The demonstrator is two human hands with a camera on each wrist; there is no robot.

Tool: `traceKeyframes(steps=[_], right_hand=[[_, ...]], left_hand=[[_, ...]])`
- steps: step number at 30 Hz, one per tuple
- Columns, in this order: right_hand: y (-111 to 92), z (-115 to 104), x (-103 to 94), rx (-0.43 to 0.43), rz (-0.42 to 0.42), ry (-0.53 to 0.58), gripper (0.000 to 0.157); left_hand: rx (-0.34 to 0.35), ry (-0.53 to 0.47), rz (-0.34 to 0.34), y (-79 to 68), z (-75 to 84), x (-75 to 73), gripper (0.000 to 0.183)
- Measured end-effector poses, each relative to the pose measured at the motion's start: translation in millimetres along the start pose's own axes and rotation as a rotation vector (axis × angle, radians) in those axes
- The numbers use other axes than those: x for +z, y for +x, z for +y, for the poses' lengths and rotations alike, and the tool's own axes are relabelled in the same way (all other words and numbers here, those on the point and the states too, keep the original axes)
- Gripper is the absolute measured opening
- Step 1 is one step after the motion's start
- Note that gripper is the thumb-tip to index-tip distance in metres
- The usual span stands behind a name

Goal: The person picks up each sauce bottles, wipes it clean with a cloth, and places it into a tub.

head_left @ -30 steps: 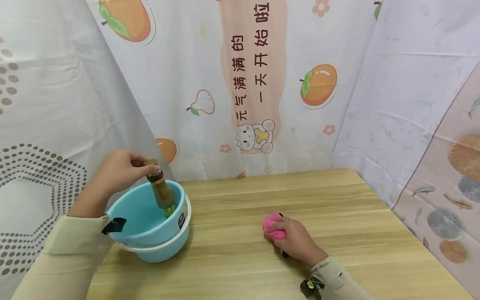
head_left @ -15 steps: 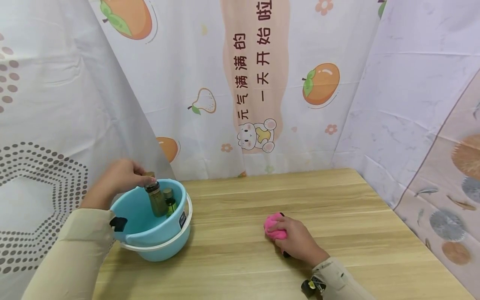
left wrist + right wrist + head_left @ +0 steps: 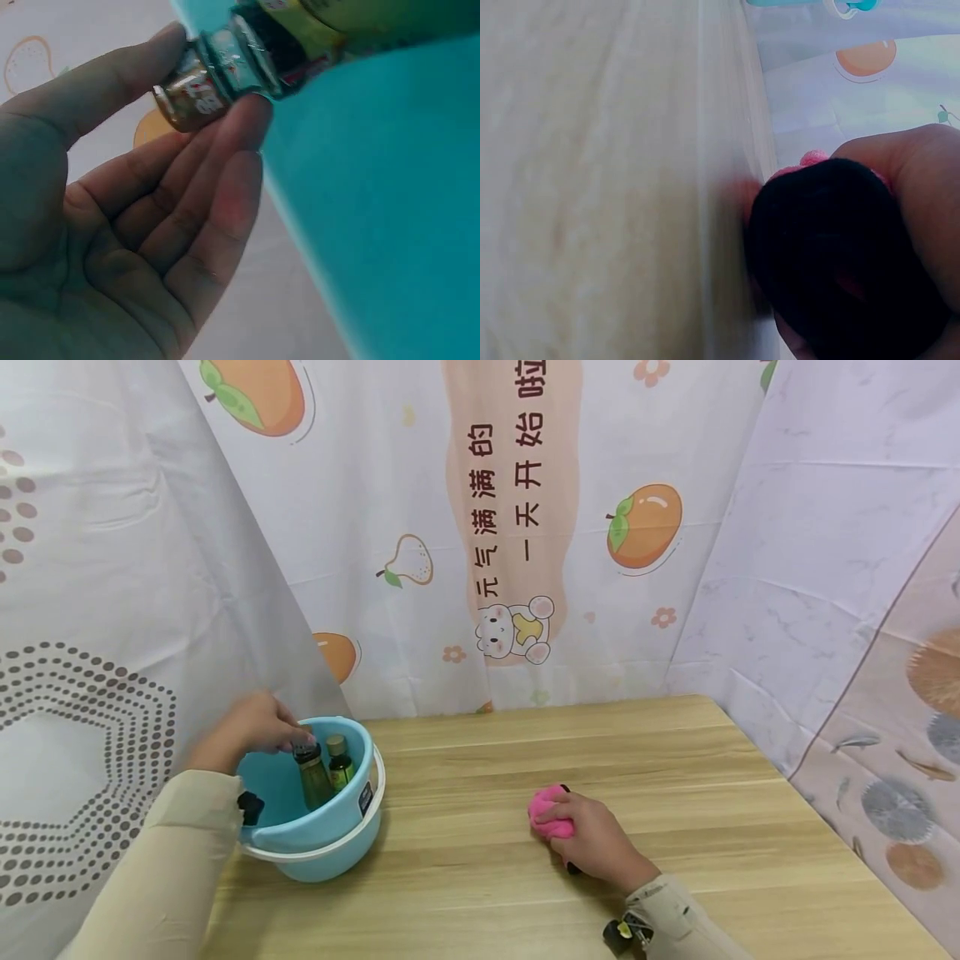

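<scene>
My left hand (image 3: pixel 258 724) reaches over the light-blue bucket (image 3: pixel 322 831) and holds a dark glass bottle (image 3: pixel 316 783) at its top. In the left wrist view, the thumb and fingers pinch the bottle's gold cap (image 3: pixel 191 97) and neck. The bottle is slightly tilted inside the bucket; its base is hidden by the bucket's wall. Beside it stands a second bottle (image 3: pixel 341 766) with an olive-gold cap and a green-yellow label. On the table, my right hand (image 3: pixel 596 845) grips a soft pink bundle (image 3: pixel 550 812). Its black, rounded end (image 3: pixel 832 255) shows close up in the right wrist view.
The wooden table (image 3: pixel 450 868) spans the front, and the bucket stands at its left side with a white handle (image 3: pixel 378 789) lowered round it. Printed curtains (image 3: pixel 360 485) hang behind and at both sides. A black camera mount (image 3: pixel 618 935) sits on the right wrist.
My left hand has lowered the bottle deeper into the bucket, shifting it slightly left of the second bottle, whose cap has come into view. The right hand stays on the pink bundle.
</scene>
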State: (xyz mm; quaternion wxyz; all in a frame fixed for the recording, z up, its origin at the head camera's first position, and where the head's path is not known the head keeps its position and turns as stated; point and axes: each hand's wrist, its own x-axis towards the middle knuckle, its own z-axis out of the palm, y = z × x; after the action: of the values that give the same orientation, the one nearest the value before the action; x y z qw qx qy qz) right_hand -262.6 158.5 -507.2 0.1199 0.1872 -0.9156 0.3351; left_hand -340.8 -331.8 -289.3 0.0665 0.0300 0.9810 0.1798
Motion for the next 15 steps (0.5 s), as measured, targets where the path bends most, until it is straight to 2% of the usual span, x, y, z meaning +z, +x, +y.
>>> traceKeyframes(steps=[8, 15], right_hand=[[-0.9, 1.8, -0.8, -0.018, 0.008, -0.007, 0.023], [-0.2, 1.7, 0.8, -0.008, 0.003, 0.010, 0.022]], left_hand=[[-0.013, -0.014, -0.040, 8.5, -9.7, 10.3, 0.037], [-0.040, -0.035, -0.076, 9.8, -15.8, 17.0, 0.038]])
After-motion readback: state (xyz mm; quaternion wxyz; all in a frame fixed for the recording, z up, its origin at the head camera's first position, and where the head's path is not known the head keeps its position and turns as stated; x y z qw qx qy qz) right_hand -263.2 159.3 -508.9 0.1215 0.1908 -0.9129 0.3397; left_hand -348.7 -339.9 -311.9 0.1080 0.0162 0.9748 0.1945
